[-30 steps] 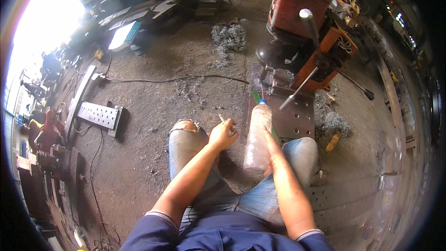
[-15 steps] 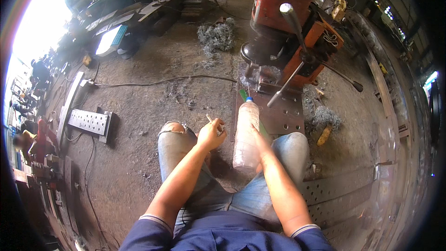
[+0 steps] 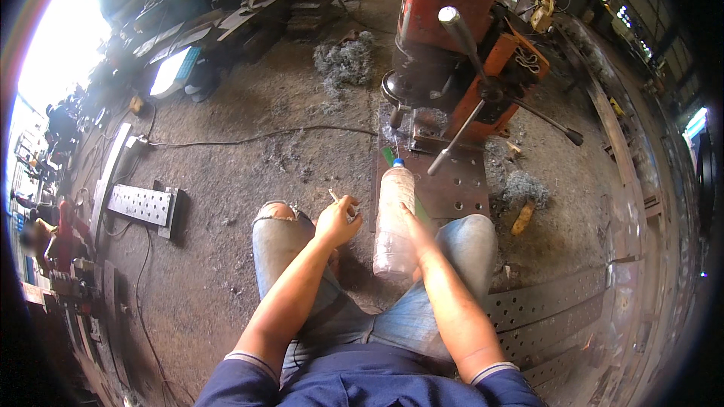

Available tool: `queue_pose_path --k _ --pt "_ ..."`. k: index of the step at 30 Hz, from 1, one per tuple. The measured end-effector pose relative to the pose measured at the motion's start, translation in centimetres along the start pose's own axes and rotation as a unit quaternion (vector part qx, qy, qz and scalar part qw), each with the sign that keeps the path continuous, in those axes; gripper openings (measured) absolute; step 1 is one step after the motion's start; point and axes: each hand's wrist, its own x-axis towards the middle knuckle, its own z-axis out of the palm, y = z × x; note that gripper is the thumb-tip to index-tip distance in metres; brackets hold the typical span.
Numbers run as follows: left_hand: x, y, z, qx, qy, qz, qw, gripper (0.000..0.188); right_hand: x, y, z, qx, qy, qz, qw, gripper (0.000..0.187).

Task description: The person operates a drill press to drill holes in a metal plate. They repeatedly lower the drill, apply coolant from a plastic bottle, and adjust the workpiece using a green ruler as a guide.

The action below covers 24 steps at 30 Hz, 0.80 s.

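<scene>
My right hand [image 3: 411, 227] is wrapped round a large clear plastic bottle [image 3: 393, 215] with pale, cloudy contents, tilted away from me. Its blue cap [image 3: 398, 163] points at the drilling machine [image 3: 445, 53], and a thin stream of liquid runs from it toward the area under the machine's head. Between the fingers of my left hand [image 3: 338, 220], over my left knee, a cigarette [image 3: 333, 195] sticks up. Under the machine lies a steel plate [image 3: 469, 181] with several round holes. A green strip [image 3: 388, 156] shows beside the cap.
Three-armed feed handle [image 3: 490, 94] juts out from the machine's right side. Heaps of metal shavings [image 3: 345, 60] lie on the floor. A black cable [image 3: 256, 140] crosses it from the left. Drilled steel plates [image 3: 550, 309] lie at lower right, and a drilled bracket [image 3: 141, 205] at left.
The whole scene has shifted slightly left in view as the head moved. Both hands keep their holds; the bottle stays aimed at the machine.
</scene>
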Motion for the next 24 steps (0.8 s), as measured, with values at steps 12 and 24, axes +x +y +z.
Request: queue_pose_path --k 12,24 --pt "-0.1 -0.1 -0.1 0.004 0.003 0.009 1.0 0.037 -2.7 -2.2 1.3 0.002 0.0 -0.008 1.0 0.077" --pt "-0.1 -0.1 0.0 0.009 0.0 0.009 1.0 0.036 -3.5 -2.6 1.8 0.033 0.01 -0.008 0.999 0.069"
